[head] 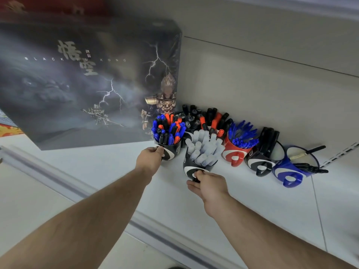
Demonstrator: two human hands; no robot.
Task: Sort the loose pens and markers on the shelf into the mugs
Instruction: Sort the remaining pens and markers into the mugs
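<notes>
left hand (150,159) grips mixed-pen mug (171,152) handle | right hand (208,184) grips white-marker mug (196,166) handle | box (87,80) at 10 o'clock reads "BLACK WU KONG"

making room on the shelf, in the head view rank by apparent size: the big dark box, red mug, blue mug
1. big dark box, by far.
2 and 3. blue mug and red mug look alike; the blue sits nearer the camera, so no firm ranking.

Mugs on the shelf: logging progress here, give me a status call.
Left hand grips mixed-pen mug at its side. Right hand holds handle of white-marker mug. No loose pens visible on shelf. Nothing in the way.
</notes>
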